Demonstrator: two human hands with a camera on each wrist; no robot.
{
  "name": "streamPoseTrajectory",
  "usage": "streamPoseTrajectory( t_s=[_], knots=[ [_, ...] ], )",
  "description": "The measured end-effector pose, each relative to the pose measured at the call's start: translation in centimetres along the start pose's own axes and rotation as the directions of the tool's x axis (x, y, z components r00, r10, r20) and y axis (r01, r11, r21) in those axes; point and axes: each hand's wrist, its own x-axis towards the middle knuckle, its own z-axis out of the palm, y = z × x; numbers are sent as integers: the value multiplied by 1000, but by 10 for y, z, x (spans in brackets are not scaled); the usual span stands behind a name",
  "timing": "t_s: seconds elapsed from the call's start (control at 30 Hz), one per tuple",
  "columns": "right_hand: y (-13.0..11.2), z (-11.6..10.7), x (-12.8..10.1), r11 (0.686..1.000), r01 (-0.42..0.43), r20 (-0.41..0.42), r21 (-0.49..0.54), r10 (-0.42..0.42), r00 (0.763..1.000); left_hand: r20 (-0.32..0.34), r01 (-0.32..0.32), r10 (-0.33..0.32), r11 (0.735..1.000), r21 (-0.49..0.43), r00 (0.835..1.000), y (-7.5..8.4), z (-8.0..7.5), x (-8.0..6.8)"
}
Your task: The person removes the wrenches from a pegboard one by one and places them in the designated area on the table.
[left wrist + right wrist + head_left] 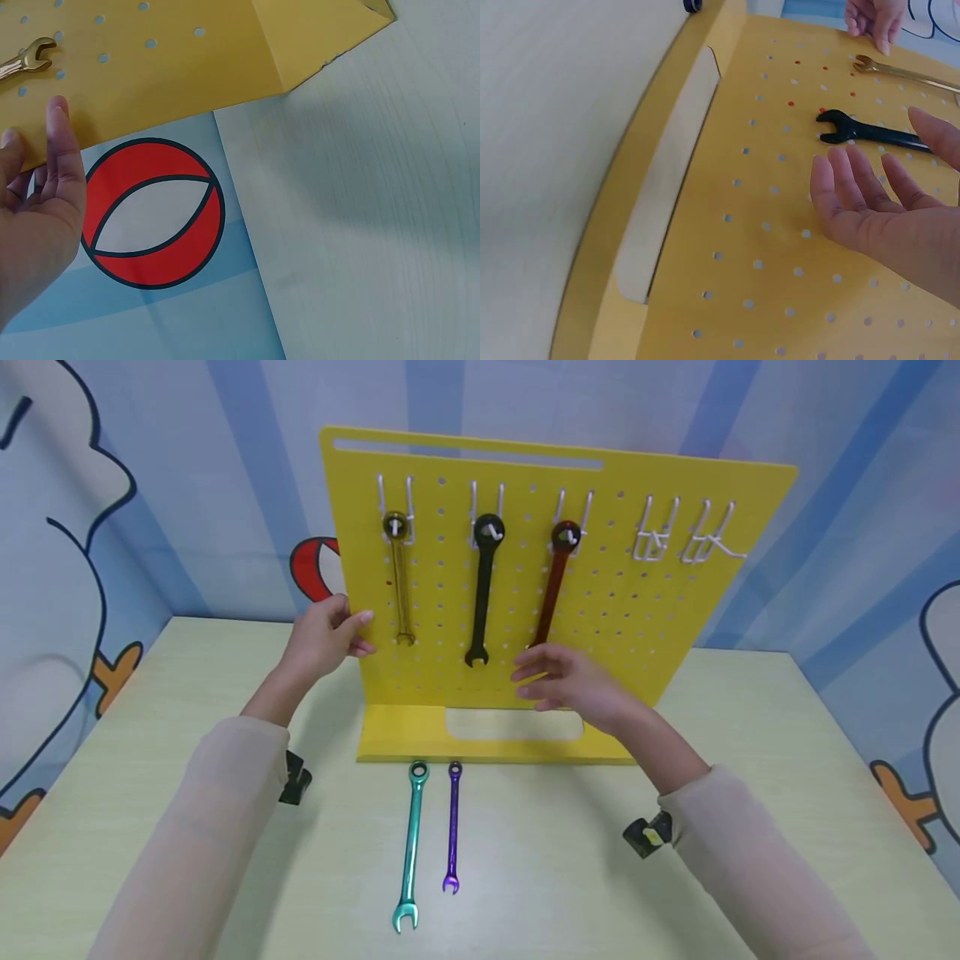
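Note:
My left hand holds the left edge of a yellow pegboard, beside a gold wrench. My right hand is in front of the board with its fingers loosely bent and nothing in them. Its fingertips overlap the lower end of a dark red wrench, hiding that end in the head view. A black wrench hangs between the gold and red ones, each by its ring end on a white hook. In the right wrist view, the open end of the black wrench shows just past my fingertips.
Two white hooks, a left one and a right one, carry nothing at the board's right side. A teal wrench and a smaller purple wrench lie on the pale table before the board's base.

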Motion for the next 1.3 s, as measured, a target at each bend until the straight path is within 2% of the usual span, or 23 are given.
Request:
streamPoseTrajectory(
  t_s=[0.43,0.63,0.87,1.3],
  knots=[
    [-24,-26,-6,998,59,-144,6,-57,988,3,8,-8,1000,-11,1000,1,-1,-1],
    [-33,-33,-10,992,99,-217,73,-81,973,3,8,-8,1000,-14,1000,1,0,0],
    [-36,-37,-11,970,164,-254,177,-116,960,1,-15,15,1000,-12,1000,-1,0,1],
    [-39,-37,-7,956,204,-277,209,-142,950,2,-14,14,1000,-9,1000,-1,0,1]
  ],
)
